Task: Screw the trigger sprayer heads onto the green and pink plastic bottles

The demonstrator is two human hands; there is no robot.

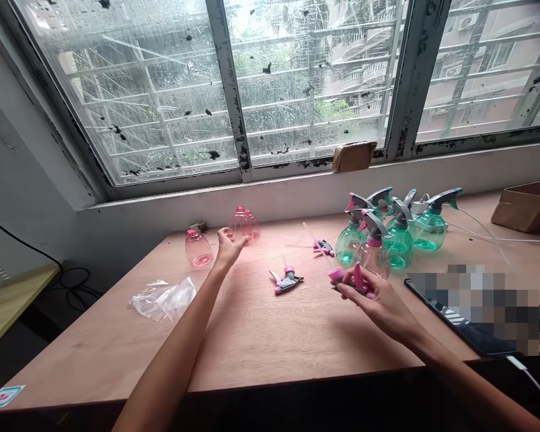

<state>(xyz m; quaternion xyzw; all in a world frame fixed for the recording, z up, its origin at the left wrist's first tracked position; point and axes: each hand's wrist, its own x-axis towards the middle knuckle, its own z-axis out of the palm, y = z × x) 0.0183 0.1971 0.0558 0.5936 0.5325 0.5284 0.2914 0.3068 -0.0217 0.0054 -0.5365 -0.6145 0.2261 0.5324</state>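
My left hand [231, 247] is at the near side of a clear pink bottle [240, 223], thumb and fingers apart around its lower part; whether they touch it I cannot tell. Another pink bottle [252, 225] stands partly hidden behind that one. To the left is a third open-necked pink bottle [198, 249]. My right hand [372, 294] is closed on a pink and grey spray trigger head [337, 275], its thin tube pointing up and left. Between my hands lies a second trigger head [290, 281], with a third trigger head [324, 247] farther back.
Several green spray bottles [399, 243] and a pink spray bottle [374, 255] stand at right. A crumpled plastic bag [164, 299] lies left; a tablet-like device [454, 324] lies right, partly blurred. A cardboard box [522, 207] and white cable are behind. The window wall bounds the table.
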